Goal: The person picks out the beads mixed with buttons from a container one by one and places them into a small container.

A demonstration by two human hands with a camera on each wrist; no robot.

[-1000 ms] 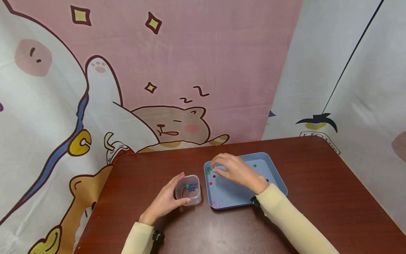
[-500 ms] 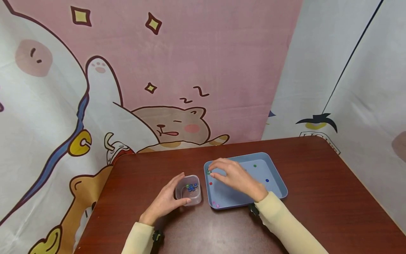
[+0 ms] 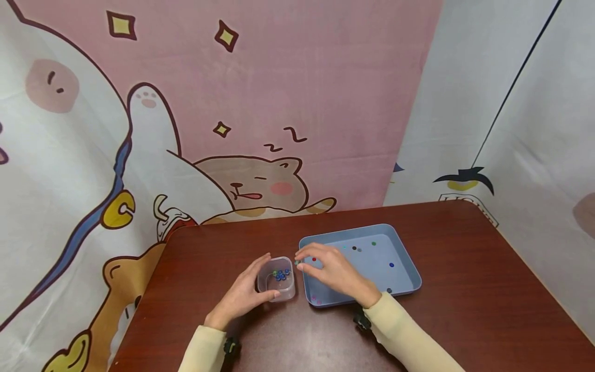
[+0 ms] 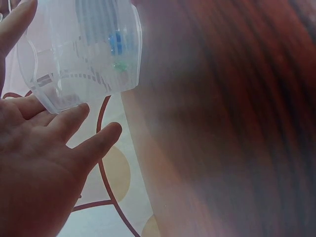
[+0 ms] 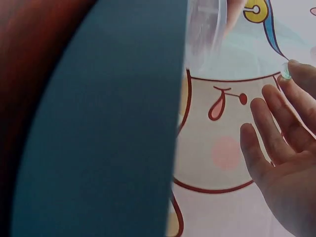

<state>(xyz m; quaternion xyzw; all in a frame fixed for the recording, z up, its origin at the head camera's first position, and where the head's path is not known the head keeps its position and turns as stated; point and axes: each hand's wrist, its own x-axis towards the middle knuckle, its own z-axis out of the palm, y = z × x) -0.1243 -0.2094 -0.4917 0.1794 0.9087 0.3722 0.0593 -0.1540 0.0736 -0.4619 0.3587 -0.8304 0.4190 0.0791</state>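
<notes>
My left hand (image 3: 244, 292) grips a small clear plastic container (image 3: 287, 292), thumb on its near side and fingers along the far side. Several blue beads (image 3: 280, 275) and a green one (image 3: 275, 272) lie inside it. Between thumb and index finger, my right hand (image 3: 332, 269) pinches a clear green bead (image 5: 286, 71), with the other fingers spread in the right wrist view. That bead is over the left rim of the blue tray (image 3: 367, 279), close to the container's right side. In the left wrist view, blue and green show through the container's wall (image 4: 54, 54).
Loose in the tray are a red bead (image 3: 314, 259), a blue bead (image 3: 391, 265), a green bead (image 3: 374, 243), dark beads (image 3: 355, 248) and pink beads (image 3: 316, 299). Both container and tray stand on a brown wooden table (image 3: 223, 243). A printed cartoon curtain (image 3: 325, 103) hangs behind.
My right hand has moved left and nearer from the tray's far left corner, carrying the green bead up to the left rim. My left hand and the container have stayed put.
</notes>
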